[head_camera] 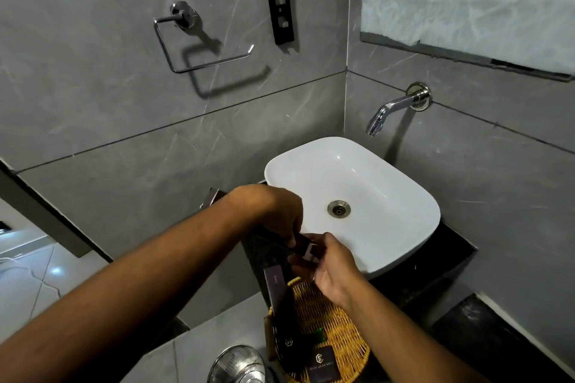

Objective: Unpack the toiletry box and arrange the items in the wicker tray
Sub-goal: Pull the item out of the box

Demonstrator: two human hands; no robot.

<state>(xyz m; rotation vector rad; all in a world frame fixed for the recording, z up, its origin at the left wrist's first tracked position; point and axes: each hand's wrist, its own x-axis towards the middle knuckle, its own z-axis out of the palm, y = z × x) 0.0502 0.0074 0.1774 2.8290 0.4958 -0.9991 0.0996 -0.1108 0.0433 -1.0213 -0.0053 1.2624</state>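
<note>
A round yellow wicker tray (337, 325) sits on the dark counter below the basin. In it lie a long dark purple carton (278, 295), a small dark square packet (322, 362) with a logo, and something small and green (318, 335). Above the tray both hands meet on a small dark toiletry carton (306, 247) with a pale open end. My left hand (278, 214) pinches it from above. My right hand (334, 266) grips it from the right. The dark toiletry box (213, 196) shows only a corner behind my left wrist.
A white basin (382, 190) with a metal drain fills the counter to the right, under a wall tap (393, 112). A steel bowl (238, 365) stands at the bottom edge, left of the tray. A chrome towel ring (193, 40) hangs on the grey tiled wall.
</note>
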